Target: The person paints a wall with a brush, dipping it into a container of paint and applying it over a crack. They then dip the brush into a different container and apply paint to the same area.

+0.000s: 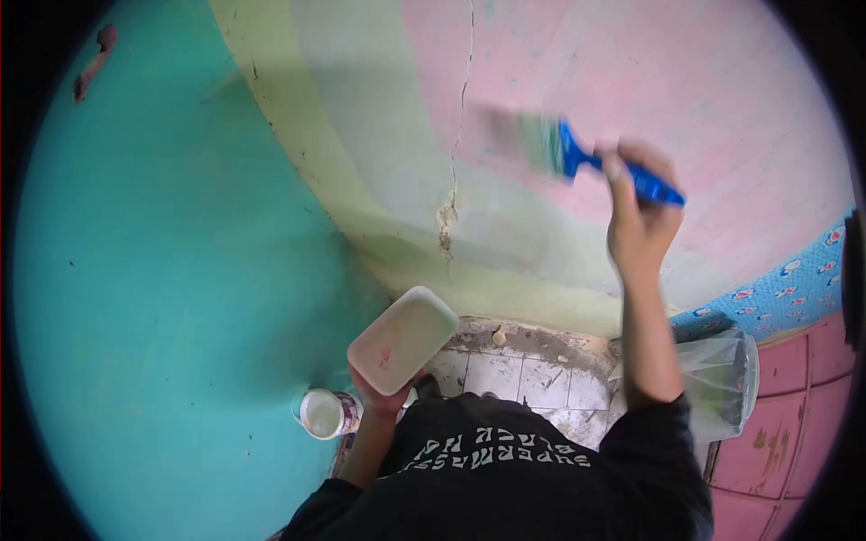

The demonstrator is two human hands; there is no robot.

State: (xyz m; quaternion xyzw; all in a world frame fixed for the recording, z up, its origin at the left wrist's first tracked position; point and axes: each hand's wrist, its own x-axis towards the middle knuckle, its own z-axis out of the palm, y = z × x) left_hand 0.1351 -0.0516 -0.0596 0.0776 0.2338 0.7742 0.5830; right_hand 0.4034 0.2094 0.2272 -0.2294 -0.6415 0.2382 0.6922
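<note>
My right hand (pixel 645 194) is closed round the blue handle of a paintbrush (pixel 564 149), held up in front of the wall. The brush's pale bristles are blurred and point left, overlapping the pink part of the wall (pixel 577 63) near a long crack (pixel 465 86). Low on the left, my left hand (pixel 377 389) grips a whitish rectangular plastic tub (pixel 406 338) from below, near one end. The tub is tilted, and a small pink smear shows inside it. Most of my left fingers are hidden under the tub.
A white paint bucket (pixel 327 415) stands left of my left forearm. The teal wall (pixel 171 252) meets the painted wall in a corner. Debris lies on the white floor tiles (pixel 541 383). At right are a plastic-wrapped item (pixel 722 379), blue patterned covering (pixel 767 284) and a pink tiled surface (pixel 776 433).
</note>
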